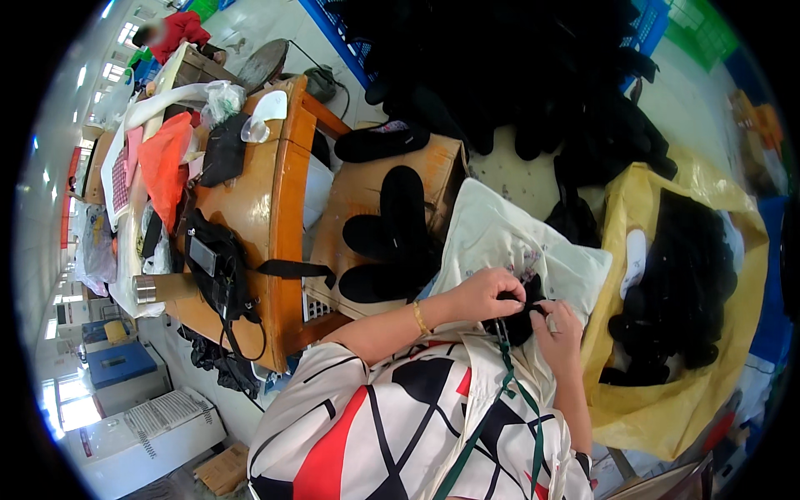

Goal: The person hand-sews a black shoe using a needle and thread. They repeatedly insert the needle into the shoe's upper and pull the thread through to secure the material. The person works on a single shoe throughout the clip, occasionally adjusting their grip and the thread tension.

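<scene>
Over a white cloth cushion [479, 229] on my lap, both hands work at a black cloth shoe [518, 327], mostly hidden by my fingers. My left hand [493, 289], with a gold bracelet at its wrist, pinches the shoe's far edge. My right hand [558, 325], wearing a ring, grips the near right edge with thumb and fingers close together. Any thread or needle between the fingertips is too small to make out. Small metal snips [501, 331] on a green cord [510, 367] hang just below my left hand.
Several black shoes [402, 204] lie on a cardboard box [342, 196] to the left. Beyond stands a blue crate [346, 37] heaped with black shoes. A yellow bag [617, 417] of black pieces is at right. A wooden table [287, 217] holds a black bag [212, 258] and a flask [167, 288].
</scene>
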The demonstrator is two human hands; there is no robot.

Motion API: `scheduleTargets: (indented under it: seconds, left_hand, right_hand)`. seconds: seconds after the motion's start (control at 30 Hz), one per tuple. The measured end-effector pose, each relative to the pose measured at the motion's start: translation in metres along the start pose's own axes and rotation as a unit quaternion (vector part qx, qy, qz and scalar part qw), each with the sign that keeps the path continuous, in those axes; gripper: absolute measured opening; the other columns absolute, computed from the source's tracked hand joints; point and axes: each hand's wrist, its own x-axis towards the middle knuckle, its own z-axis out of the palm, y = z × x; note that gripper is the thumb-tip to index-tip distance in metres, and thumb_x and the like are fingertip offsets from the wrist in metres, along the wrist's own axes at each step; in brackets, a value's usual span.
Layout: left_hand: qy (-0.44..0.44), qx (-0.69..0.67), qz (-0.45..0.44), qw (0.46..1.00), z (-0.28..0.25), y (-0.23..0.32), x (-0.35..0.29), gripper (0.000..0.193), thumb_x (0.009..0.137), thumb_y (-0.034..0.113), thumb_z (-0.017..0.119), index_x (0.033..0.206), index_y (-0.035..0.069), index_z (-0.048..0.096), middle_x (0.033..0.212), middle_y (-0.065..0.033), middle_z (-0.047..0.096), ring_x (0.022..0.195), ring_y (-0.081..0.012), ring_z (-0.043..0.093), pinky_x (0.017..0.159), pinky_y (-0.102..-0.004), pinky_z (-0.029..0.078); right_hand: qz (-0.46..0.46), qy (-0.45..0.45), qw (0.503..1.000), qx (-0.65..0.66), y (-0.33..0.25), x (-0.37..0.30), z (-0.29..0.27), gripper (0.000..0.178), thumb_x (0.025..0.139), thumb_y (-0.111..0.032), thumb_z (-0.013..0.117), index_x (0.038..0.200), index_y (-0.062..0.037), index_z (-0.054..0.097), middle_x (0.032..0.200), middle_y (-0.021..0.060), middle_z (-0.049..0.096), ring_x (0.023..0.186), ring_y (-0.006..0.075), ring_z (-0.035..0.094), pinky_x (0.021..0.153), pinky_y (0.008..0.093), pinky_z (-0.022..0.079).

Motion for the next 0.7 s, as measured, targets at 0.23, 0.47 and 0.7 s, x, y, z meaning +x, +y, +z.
scheduleTargets:
  seconds: [0.23, 0.47, 0.7]
  left_hand:
    - [0.296, 0.127, -0.102, 0.941, -0.133, -0.091, 0.012, 0.02, 0.084, 0.016, 0.072, 0.097, 0.002, 0.067, 0.086, -0.009, 0.066, 0.077, -0.0208, 0.064, 0.074, -0.0315, 0.051]
    - [0.189, 0.588, -0.238, 0.749, -0.29, -0.169, 0.035, 0.035, 0.078, 0.015, 0.073, 0.108, 0.002, 0.061, 0.113, -0.0148, 0.062, 0.112, -0.0331, 0.055, 0.094, -0.0427, 0.049]
    - [-0.007, 0.688, -0.177, 0.703, -0.314, -0.156, 0.057, 0.018, 0.081, 0.015, 0.059, 0.087, 0.006, 0.074, 0.086, -0.0159, 0.071, 0.085, -0.0334, 0.069, 0.077, -0.0465, 0.054]
  right_hand:
    - [0.096, 0.077, 0.987, 0.1, 0.027, 0.01, 0.014, 0.008, 0.084, 0.001, 0.068, 0.091, 0.0009, 0.064, 0.079, 0.0076, 0.061, 0.071, 0.0166, 0.057, 0.07, 0.0268, 0.047]
    - [0.221, 0.093, 0.948, 0.209, 0.042, 0.001, 0.022, 0.007, 0.09, -0.003, 0.067, 0.096, 0.0003, 0.065, 0.083, -0.0022, 0.06, 0.075, 0.0054, 0.052, 0.071, 0.021, 0.045]
    - [0.272, 0.117, 0.946, 0.13, 0.018, 0.012, 0.01, 0.019, 0.09, -0.018, 0.069, 0.096, 0.0002, 0.066, 0.073, -0.0025, 0.056, 0.069, 0.0053, 0.048, 0.063, 0.0229, 0.042]
